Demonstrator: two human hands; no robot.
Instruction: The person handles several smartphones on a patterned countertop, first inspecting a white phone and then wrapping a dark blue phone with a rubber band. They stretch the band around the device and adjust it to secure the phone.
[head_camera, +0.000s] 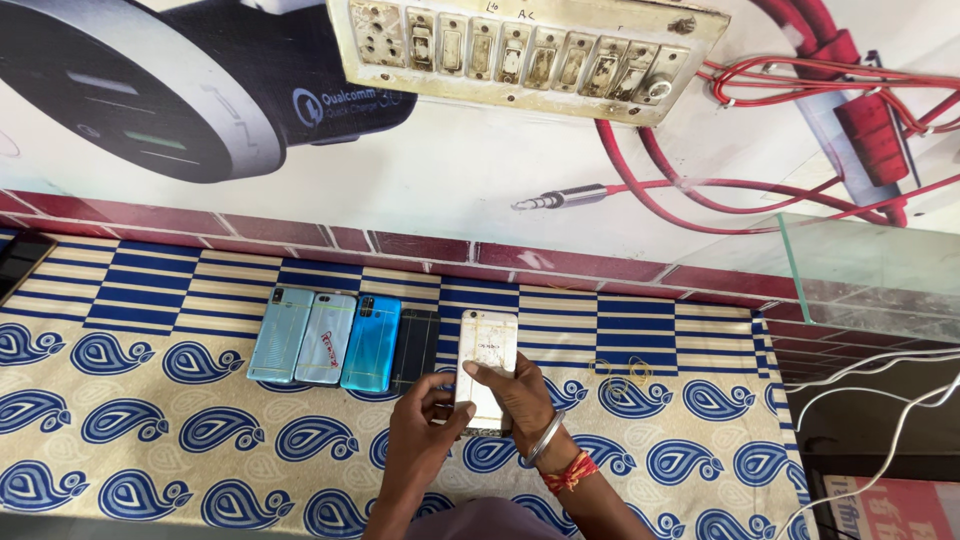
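Both hands' fingers grip a scuffed white phone (486, 368), back up, above the patterned cloth (150, 440).

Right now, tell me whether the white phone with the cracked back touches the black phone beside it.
Cannot tell: in the head view the white phone overlaps the black phone, with no clear gap or contact visible.

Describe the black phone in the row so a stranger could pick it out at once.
Start at the cloth with blue paisley shapes and stripes. On it four phones lie side by side, backs up, left of the white phone held in both hands. The black phone is the row's rightmost, next to the bright blue phone, and the only dark one.
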